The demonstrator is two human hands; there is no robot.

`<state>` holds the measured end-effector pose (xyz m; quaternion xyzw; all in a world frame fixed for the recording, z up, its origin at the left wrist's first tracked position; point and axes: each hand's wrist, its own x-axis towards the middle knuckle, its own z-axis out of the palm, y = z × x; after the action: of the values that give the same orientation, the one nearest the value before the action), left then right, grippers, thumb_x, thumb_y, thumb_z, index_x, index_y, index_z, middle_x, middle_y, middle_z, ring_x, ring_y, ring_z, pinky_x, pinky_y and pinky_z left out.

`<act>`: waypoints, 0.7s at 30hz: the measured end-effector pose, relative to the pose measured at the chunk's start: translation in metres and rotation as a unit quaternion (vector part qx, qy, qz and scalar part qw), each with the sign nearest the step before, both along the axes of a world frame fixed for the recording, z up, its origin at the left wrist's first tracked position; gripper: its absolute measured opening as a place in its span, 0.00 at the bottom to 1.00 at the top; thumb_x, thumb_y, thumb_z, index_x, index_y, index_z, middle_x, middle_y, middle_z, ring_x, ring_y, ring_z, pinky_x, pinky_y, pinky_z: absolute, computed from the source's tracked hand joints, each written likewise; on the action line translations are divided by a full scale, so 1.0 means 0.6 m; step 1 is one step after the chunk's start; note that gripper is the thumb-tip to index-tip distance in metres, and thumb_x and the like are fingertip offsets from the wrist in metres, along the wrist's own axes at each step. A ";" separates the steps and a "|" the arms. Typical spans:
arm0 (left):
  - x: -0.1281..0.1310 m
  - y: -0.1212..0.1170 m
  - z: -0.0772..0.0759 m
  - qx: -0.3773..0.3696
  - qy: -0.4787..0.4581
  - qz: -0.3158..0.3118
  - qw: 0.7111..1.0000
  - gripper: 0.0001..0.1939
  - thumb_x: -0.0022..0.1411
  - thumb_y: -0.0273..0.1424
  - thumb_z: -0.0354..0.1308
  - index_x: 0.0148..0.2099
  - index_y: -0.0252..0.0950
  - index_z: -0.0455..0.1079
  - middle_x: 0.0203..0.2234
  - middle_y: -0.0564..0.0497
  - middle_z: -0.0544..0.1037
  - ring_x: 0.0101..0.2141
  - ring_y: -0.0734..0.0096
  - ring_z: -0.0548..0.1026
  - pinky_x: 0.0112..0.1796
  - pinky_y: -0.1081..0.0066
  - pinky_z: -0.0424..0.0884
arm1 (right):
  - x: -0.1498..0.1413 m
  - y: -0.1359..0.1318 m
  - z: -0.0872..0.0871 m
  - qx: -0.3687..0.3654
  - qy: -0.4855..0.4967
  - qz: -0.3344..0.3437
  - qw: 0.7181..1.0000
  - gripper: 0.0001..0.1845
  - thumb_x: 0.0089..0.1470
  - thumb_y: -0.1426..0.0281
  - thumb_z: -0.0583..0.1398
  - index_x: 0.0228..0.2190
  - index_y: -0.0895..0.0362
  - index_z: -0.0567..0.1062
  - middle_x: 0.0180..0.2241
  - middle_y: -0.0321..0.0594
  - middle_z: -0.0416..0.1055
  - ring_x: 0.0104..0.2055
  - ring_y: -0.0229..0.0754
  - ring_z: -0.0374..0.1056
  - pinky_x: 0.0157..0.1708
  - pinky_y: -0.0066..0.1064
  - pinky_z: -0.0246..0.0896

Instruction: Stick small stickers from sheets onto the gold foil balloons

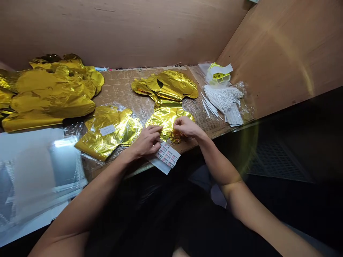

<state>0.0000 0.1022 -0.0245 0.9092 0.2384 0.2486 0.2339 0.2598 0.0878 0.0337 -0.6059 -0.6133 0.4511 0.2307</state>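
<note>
Brown worktop (118, 82) with gold foil (166, 115), "CE"-printed stickers (168, 156)

Both bare forearms (93, 198) angled inward, left hand (148, 141) palm down, loosely bent, right hand (187, 127) curled close beside it.

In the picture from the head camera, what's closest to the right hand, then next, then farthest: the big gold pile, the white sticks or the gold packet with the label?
From the right hand, in the head view:
1. White sticks, on its right.
2. Labelled gold packet, left, past the left hand.
3. Big gold pile, far left.
</note>
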 end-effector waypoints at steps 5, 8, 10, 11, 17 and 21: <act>0.000 -0.001 -0.008 0.024 0.036 0.003 0.999 0.07 0.58 0.28 0.56 0.36 0.37 0.76 0.60 0.40 0.79 0.61 0.45 0.75 0.55 0.47 0.73 | 0.005 0.005 0.004 -0.017 -0.057 -0.019 0.998 0.09 0.49 0.72 0.58 0.19 0.56 0.65 0.17 0.28 0.58 0.20 0.30 0.52 0.22 0.26 0.43; -0.001 0.000 -0.007 0.025 0.038 0.006 0.999 0.08 0.58 0.28 0.56 0.37 0.37 0.77 0.60 0.39 0.79 0.61 0.45 0.75 0.55 0.47 0.73 | 0.012 0.004 0.000 -0.030 -0.083 -0.027 0.996 0.10 0.51 0.72 0.59 0.20 0.56 0.66 0.17 0.29 0.58 0.19 0.32 0.53 0.23 0.27 0.45; -0.001 -0.001 -0.007 0.022 0.040 0.007 0.999 0.08 0.58 0.28 0.56 0.37 0.37 0.77 0.61 0.39 0.79 0.62 0.44 0.75 0.56 0.47 0.72 | 0.009 -0.002 -0.005 -0.028 -0.145 -0.015 0.989 0.11 0.53 0.72 0.60 0.20 0.56 0.68 0.18 0.32 0.63 0.21 0.34 0.58 0.25 0.29 0.48; -0.001 -0.001 -0.007 0.019 0.041 0.007 0.999 0.08 0.58 0.28 0.56 0.37 0.37 0.77 0.61 0.39 0.79 0.62 0.44 0.74 0.57 0.47 0.72 | 0.007 -0.006 -0.007 -0.017 -0.192 -0.013 0.981 0.12 0.54 0.70 0.61 0.20 0.56 0.69 0.19 0.34 0.66 0.23 0.35 0.60 0.27 0.29 0.49; -0.003 -0.002 -0.007 0.019 0.038 0.002 0.999 0.08 0.59 0.28 0.56 0.37 0.36 0.78 0.61 0.38 0.79 0.62 0.43 0.74 0.57 0.45 0.73 | 0.000 -0.033 -0.015 0.082 -0.402 -0.068 0.909 0.20 0.61 0.50 0.65 0.37 0.55 0.78 0.36 0.47 0.79 0.36 0.47 0.70 0.35 0.34 0.53; -0.002 -0.002 -0.006 0.012 0.043 0.006 0.999 0.08 0.57 0.27 0.57 0.36 0.36 0.78 0.62 0.38 0.78 0.63 0.43 0.74 0.57 0.44 0.72 | 0.025 -0.029 -0.022 0.143 -0.349 0.015 0.926 0.16 0.69 0.56 0.60 0.38 0.55 0.77 0.39 0.46 0.78 0.41 0.47 0.70 0.42 0.34 0.54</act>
<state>-0.0011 0.1011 -0.0278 0.9203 0.2508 0.2135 0.2110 0.2747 0.0702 0.0203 -0.6763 -0.7222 0.1220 0.0790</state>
